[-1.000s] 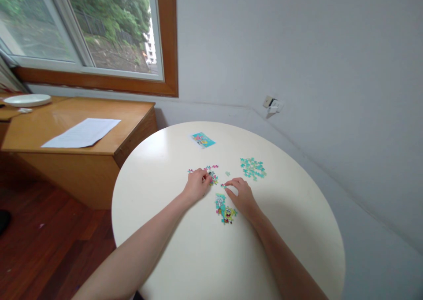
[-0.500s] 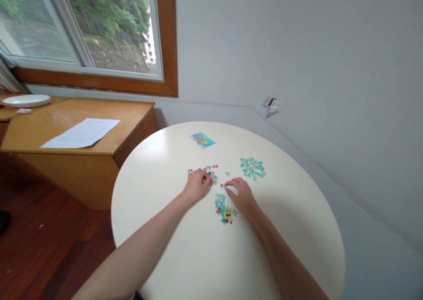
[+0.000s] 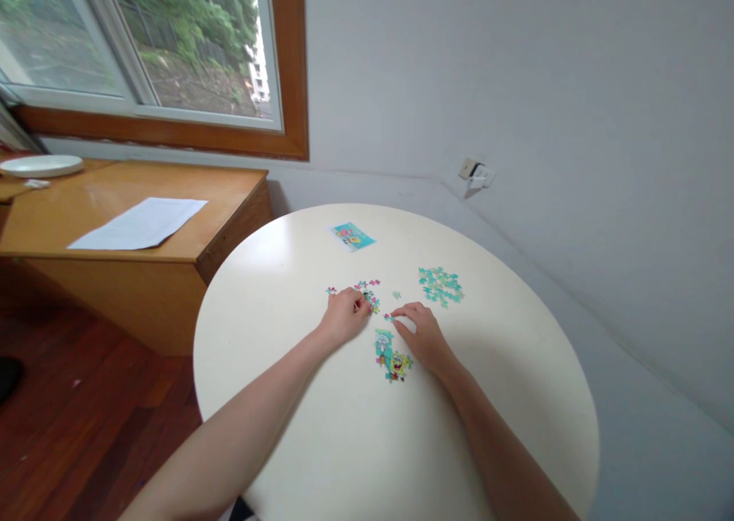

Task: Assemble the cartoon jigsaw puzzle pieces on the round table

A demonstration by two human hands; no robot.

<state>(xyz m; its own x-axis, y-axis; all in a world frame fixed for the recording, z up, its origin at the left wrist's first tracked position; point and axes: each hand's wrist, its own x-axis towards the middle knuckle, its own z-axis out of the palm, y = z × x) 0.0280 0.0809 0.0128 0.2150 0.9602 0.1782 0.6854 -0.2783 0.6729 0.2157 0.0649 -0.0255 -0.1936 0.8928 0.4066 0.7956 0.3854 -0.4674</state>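
Observation:
My right hand (image 3: 423, 334) pinches a small pink and teal puzzle piece (image 3: 388, 317) between thumb and forefinger, low over the round table. To its left, my left hand (image 3: 344, 314) rests at a loose heap of colourful puzzle pieces (image 3: 374, 304). Its fingers are curled together, and whatever they grip is hidden. Just below the hands lies a joined part of the puzzle (image 3: 384, 343), with a teal figure and a yellow cartoon face. A single pale green piece (image 3: 397, 295) sits apart, above my right hand.
Teal and green puzzle pieces (image 3: 441, 285) form a group on the right of the white round table (image 3: 321, 444). A small picture card (image 3: 352, 236) lies near the far edge. At the left, a wooden desk (image 3: 229, 192) bears a paper sheet (image 3: 141, 223) and a white plate (image 3: 43, 166).
The view has tilted slightly, so the scene sits a little higher. My left hand has shifted slightly right over the heap. My right hand keeps its pinch on the puzzle piece.

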